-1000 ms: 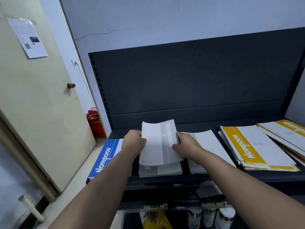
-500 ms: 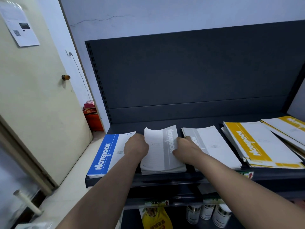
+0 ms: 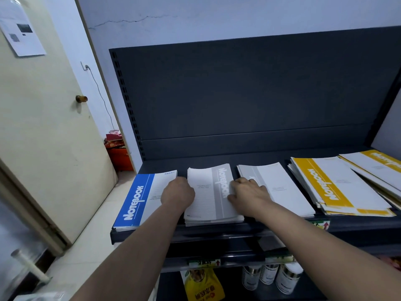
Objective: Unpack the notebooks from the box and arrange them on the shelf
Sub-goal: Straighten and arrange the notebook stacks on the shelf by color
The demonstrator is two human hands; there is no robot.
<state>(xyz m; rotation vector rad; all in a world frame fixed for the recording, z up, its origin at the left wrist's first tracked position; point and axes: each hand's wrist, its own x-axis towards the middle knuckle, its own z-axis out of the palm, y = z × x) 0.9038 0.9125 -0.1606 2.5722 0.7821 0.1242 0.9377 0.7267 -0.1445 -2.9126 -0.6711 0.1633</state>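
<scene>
In the head view, your left hand (image 3: 178,193) sits at the left edge of the grey notebook stack (image 3: 206,192), just left of the frame's centre. Its fingers are curled under, so you cannot tell whether they grip the stack or only butt against it. Your right hand (image 3: 249,194) lies on the stack's right edge with the fingers fairly straight and slightly spread, pressing down. The stack rests flat on the shelf (image 3: 195,232), its long axis running from the shelf's front lip up toward the dark back panel (image 3: 249,94). The "Notebook" title on the grey band starts at the far end and reads down toward you. Just left lies the blue notebook (image 3: 138,200), its title reading upward. To the right lie a second grey stack (image 3: 282,187), then the yellow notebooks (image 3: 338,185), all lengthwise the same way.
</scene>
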